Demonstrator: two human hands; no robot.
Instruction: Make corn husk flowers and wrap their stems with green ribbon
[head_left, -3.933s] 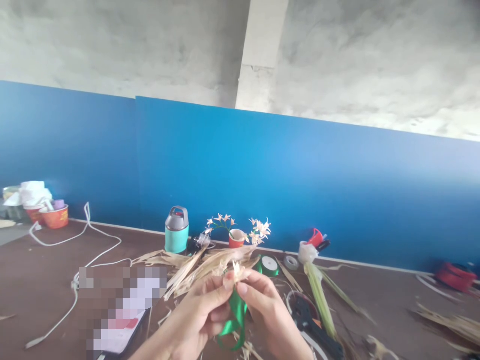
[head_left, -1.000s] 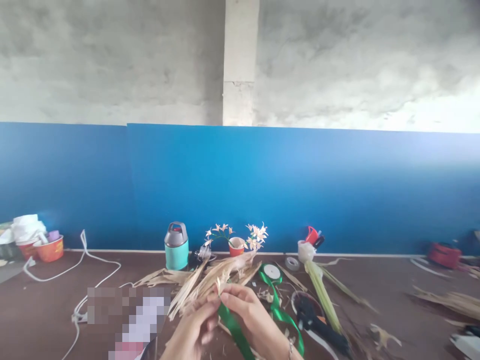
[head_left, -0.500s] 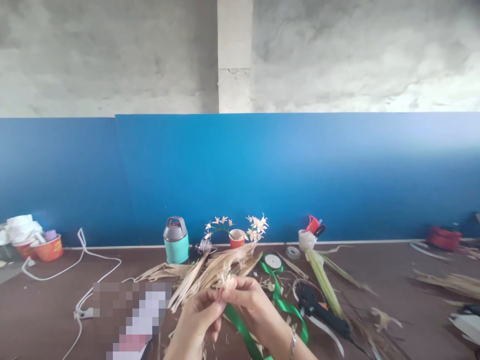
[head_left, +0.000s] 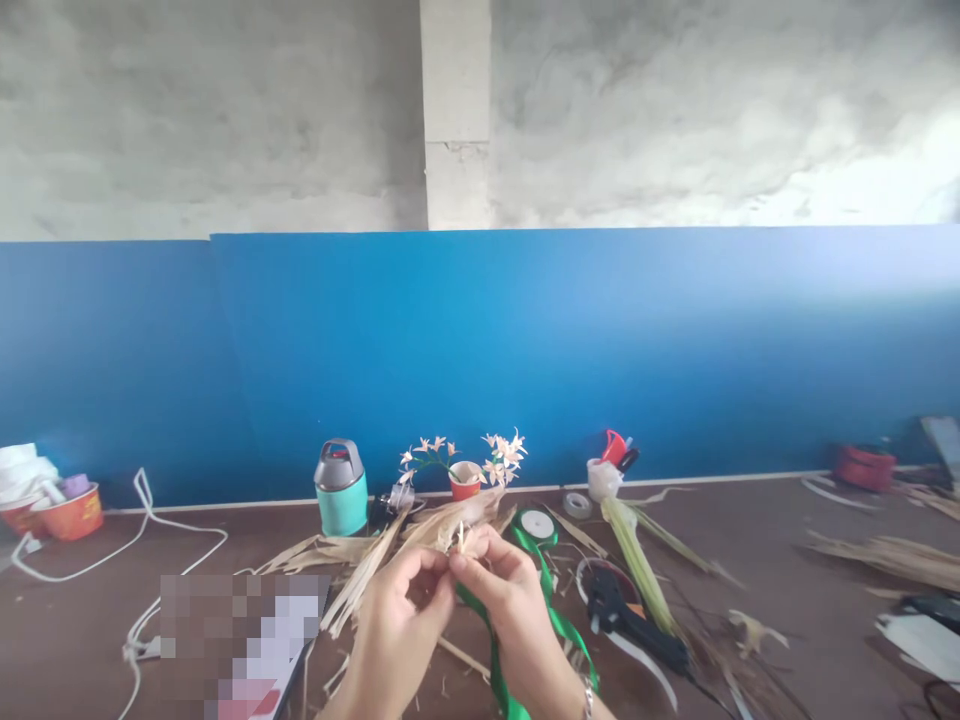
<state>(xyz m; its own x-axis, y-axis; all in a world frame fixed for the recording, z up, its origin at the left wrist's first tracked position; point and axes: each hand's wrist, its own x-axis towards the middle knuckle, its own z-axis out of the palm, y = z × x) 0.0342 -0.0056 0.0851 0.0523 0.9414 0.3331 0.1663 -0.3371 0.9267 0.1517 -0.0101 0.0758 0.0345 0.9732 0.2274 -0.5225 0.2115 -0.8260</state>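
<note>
The pale flower (head_left: pixel 462 536) pokes up right at the fingertips, in front of the dry husks, pinched between left hand (head_left: pixel 401 625) and right hand (head_left: pixel 514 600), thumbs and forefingers meeting at its base: both grips are narrow, closed on it. Green ribbon (head_left: pixel 491 640), smooth and glossy, trails beneath the right hand towards a round spool (head_left: pixel 538 527). Behind, papery, creased, straw-coloured husks (head_left: pixel 439 522) fan across the brown counter (head_left: pixel 247 540).

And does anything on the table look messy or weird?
I see no spill. It does look messy, though: pale dry strips are scattered about, and green ribbon trails loose from its spool instead of being wound up.
</note>
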